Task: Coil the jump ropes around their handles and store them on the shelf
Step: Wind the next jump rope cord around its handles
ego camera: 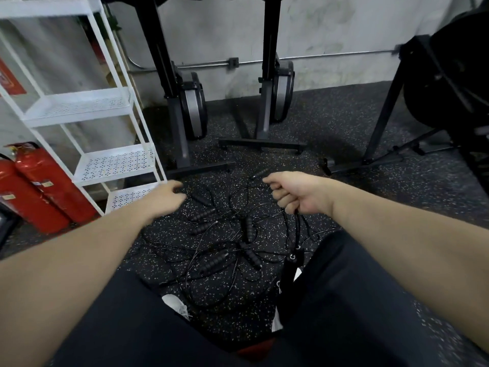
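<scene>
Jump ropes (225, 239) lie tangled on the speckled floor (330, 123), just right of a white shelf (116, 165). Right hand (293, 194) grips one rope's handle. Left hand (165, 197), blurred, reaches beside the shelf; its grasp cannot be told.

Single head view only. We look forward and steeply down from our head, wide-angle, edges bowed. Our forearms enter from both lower corners; our knees fill the bottom edge. The speckled floor (330, 123) sits close at centre, the wall (330, 30) farther off along the top.
</scene>
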`<state>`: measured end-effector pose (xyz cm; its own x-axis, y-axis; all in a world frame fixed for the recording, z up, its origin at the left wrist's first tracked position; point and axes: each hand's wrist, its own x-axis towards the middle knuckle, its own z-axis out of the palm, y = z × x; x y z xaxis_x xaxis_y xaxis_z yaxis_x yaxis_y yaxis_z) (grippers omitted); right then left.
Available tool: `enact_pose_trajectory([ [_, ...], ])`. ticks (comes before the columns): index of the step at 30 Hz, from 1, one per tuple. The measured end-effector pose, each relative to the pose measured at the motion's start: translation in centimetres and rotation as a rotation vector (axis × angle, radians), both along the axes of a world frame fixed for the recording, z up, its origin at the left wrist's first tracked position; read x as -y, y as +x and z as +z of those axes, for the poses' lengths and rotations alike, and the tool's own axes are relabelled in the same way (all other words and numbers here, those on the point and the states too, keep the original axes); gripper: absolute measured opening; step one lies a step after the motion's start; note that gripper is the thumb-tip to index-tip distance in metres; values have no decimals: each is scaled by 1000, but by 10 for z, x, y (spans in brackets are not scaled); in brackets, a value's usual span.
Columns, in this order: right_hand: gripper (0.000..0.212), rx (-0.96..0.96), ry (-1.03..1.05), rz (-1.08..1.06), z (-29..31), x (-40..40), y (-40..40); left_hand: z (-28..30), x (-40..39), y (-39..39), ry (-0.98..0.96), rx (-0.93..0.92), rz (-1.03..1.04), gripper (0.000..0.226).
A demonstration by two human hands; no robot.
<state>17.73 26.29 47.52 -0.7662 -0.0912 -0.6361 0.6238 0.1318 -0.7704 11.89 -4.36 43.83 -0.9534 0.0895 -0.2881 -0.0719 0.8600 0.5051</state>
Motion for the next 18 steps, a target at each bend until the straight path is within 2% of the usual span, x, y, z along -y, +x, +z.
enact_pose_trajectory([
  [2,42,6,-25,26,-2,9,0,-5,-23,22,97,109,-96,45],
  [6,45,-31,-138,-28,1,30,-2,-17,-62,58,323,236,-208,46],
  [11,48,-91,-338,-158,16,44,-7,-28,-94,94,667,229,-127,44],
  [14,48,-106,-452,-265,20,47,-11,-35,-98,104,700,208,-133,29],
  [16,49,-111,-497,-336,20,48,-12,-39,-98,105,634,155,-169,10],
  [18,50,-107,-541,-394,19,47,-13,-41,-97,106,534,110,-215,9],
])
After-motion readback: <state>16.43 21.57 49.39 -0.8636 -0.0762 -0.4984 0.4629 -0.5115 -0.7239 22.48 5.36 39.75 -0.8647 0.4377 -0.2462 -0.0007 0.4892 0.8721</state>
